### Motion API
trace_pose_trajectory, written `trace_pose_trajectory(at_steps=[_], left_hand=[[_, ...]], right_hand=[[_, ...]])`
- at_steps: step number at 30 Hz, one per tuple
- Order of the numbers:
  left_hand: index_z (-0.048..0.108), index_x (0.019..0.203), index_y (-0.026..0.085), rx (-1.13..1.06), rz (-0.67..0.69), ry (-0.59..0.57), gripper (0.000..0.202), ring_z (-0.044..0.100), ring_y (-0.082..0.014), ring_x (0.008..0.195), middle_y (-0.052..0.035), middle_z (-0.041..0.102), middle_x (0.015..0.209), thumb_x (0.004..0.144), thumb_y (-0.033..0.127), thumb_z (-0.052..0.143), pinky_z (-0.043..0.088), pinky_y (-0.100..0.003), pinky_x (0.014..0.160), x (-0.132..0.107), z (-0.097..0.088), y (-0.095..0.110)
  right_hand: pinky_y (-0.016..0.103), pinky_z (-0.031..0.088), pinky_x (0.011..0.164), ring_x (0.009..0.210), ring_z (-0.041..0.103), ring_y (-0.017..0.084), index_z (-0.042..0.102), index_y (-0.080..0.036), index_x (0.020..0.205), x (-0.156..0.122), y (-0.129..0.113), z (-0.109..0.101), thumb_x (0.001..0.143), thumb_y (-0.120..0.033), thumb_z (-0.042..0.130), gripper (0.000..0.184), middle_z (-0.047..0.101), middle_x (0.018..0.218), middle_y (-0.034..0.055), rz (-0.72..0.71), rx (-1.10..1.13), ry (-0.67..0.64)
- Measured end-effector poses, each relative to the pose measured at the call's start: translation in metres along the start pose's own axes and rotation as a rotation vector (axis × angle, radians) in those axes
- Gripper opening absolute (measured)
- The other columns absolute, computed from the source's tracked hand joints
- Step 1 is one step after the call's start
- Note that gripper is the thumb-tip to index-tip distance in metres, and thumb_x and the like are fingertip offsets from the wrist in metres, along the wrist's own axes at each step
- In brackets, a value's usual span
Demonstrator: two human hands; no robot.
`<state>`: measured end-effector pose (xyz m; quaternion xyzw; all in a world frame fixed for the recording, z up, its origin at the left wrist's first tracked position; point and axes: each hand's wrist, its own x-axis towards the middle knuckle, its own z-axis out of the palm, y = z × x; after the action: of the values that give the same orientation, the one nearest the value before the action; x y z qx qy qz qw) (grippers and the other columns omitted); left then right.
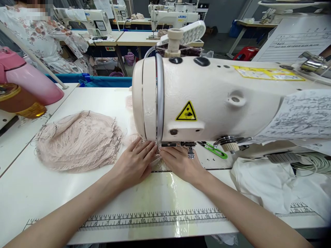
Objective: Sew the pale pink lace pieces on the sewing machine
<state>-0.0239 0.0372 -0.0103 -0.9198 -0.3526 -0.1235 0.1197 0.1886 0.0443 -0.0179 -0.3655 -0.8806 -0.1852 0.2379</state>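
Note:
Pale pink lace fabric (129,137) lies under the head of a white sewing machine (207,86), mostly hidden by the machine and my fingers. My left hand (137,159) rests flat on it, left of the needle area, fingers stretched forward. On the other side, my right hand (182,162) lies flat with its fingers reaching in toward the presser foot, their tips partly covered by machine parts. Both hands are close together at the needle. A heap of pink lace pieces (80,143) with dark thread ends sits left of my left hand. Green thread snips (216,150) lie beyond my right hand.
White cloth (261,181) and a coil of pale cord (314,162) lie at right. A pink bottle (33,77) and an amber jar (22,101) are at far left. A printed ruler (155,220) runs along the front edge. Another person (49,41) sits beyond.

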Motion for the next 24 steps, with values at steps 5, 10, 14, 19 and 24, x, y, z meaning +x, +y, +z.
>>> trace_pose_trajectory(at_steps=[5,10,14,19,24], left_hand=[[0.058,0.129,0.010,-0.012,-0.020,-0.001,0.043,0.058,-0.0289,0.123,-0.0116,0.065,0.126,0.093,0.025,0.039,0.034,-0.050,0.112,0.000,0.000,0.002],[0.057,0.131,0.012,-0.015,-0.028,0.005,0.043,0.059,-0.0293,0.121,-0.0114,0.065,0.127,0.097,0.028,0.038,0.034,-0.053,0.111,0.002,-0.002,0.004],[0.057,0.132,0.013,0.028,-0.014,-0.004,0.043,0.061,-0.0304,0.118,-0.0124,0.065,0.127,0.098,0.029,0.037,0.037,-0.055,0.109,0.003,-0.006,0.005],[0.058,0.131,0.014,0.034,-0.023,0.012,0.042,0.062,-0.0300,0.117,-0.0126,0.067,0.124,0.098,0.028,0.037,0.037,-0.055,0.109,0.005,-0.006,0.005],[0.057,0.132,0.017,0.028,-0.061,-0.004,0.041,0.061,-0.0293,0.118,-0.0106,0.067,0.123,0.098,0.029,0.037,0.035,-0.055,0.110,0.006,-0.004,0.005]], right_hand=[[0.035,0.036,0.063,0.079,0.059,0.016,0.065,-0.023,0.091,-0.002,-0.001,0.000,0.087,-0.010,0.055,0.017,0.073,0.092,-0.0033,0.051,-0.009,0.009],[0.034,0.036,0.052,0.070,0.060,0.015,0.065,-0.021,0.096,-0.002,0.005,0.000,0.088,-0.015,0.054,0.015,0.072,0.100,-0.0015,0.014,-0.081,-0.069],[0.032,0.037,0.048,0.069,0.061,0.015,0.065,-0.022,0.099,-0.002,0.008,-0.002,0.088,-0.019,0.054,0.016,0.071,0.102,-0.0016,0.024,-0.096,-0.158],[0.032,0.043,0.051,0.063,0.059,0.016,0.065,-0.025,0.099,-0.002,0.010,-0.002,0.086,-0.019,0.056,0.017,0.071,0.093,-0.0009,0.038,-0.117,-0.135],[0.031,0.046,0.056,0.070,0.059,0.019,0.065,-0.028,0.107,-0.009,0.012,0.013,0.087,-0.020,0.056,0.023,0.069,0.092,0.0037,0.077,-0.054,-0.092]])
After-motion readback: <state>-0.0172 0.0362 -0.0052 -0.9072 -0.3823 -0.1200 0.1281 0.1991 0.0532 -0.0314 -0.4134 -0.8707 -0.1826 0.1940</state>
